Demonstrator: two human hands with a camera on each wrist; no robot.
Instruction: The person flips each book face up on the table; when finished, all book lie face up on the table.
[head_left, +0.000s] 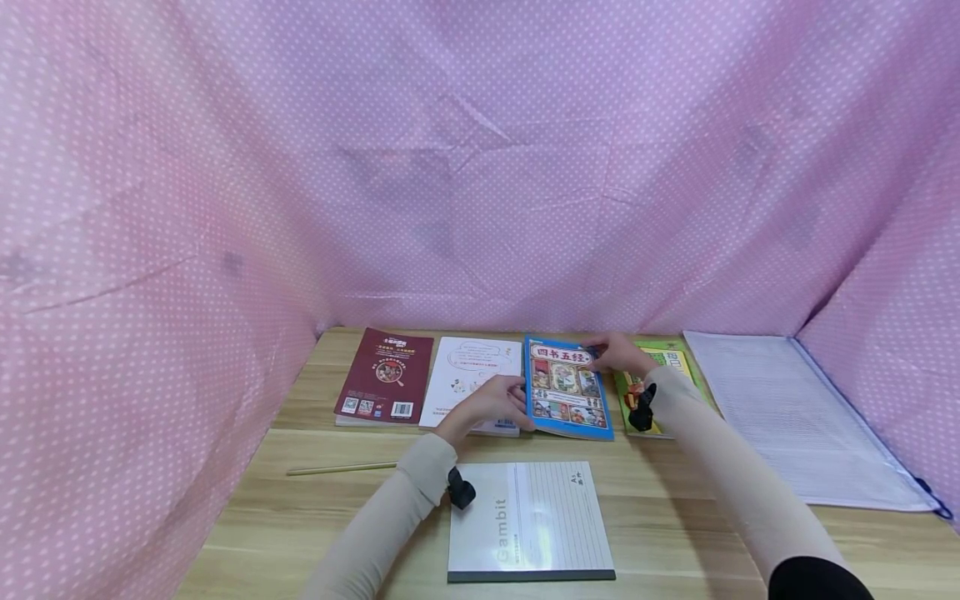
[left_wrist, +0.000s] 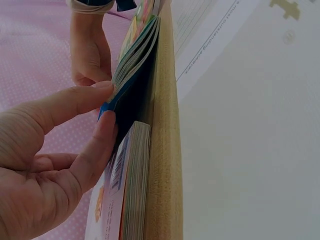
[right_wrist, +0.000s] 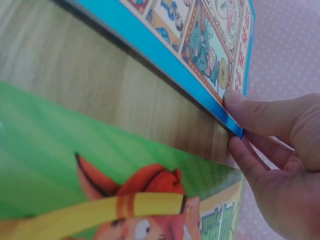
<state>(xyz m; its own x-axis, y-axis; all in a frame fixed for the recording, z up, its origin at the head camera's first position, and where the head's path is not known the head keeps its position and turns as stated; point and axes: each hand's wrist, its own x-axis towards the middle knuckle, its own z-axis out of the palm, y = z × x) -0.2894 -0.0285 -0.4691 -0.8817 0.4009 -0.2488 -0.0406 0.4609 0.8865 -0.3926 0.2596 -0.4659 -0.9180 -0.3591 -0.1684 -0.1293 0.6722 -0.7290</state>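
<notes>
A blue-bordered picture book [head_left: 566, 387] lies in the row of books at the back of the table, slightly lifted on its left side in the left wrist view. My left hand [head_left: 491, 402] pinches its left edge, the thumb against the pages and a finger under the cover. At the upper right corner, my right hand [head_left: 621, 353] pinches the same book, with thumb [right_wrist: 245, 107] on the cover and fingers below. A white book [head_left: 468, 358] lies under and beside my left hand. Partly behind my right wrist is a green book [head_left: 678, 343].
A maroon book [head_left: 386, 375] forms the left end of the row. In front lies a Gambit notebook [head_left: 532, 521], with a thin stick [head_left: 341, 469] to its left. A translucent white zip folder [head_left: 802, 425] covers the right side. Pink dotted cloth [head_left: 480, 167] hangs around the table.
</notes>
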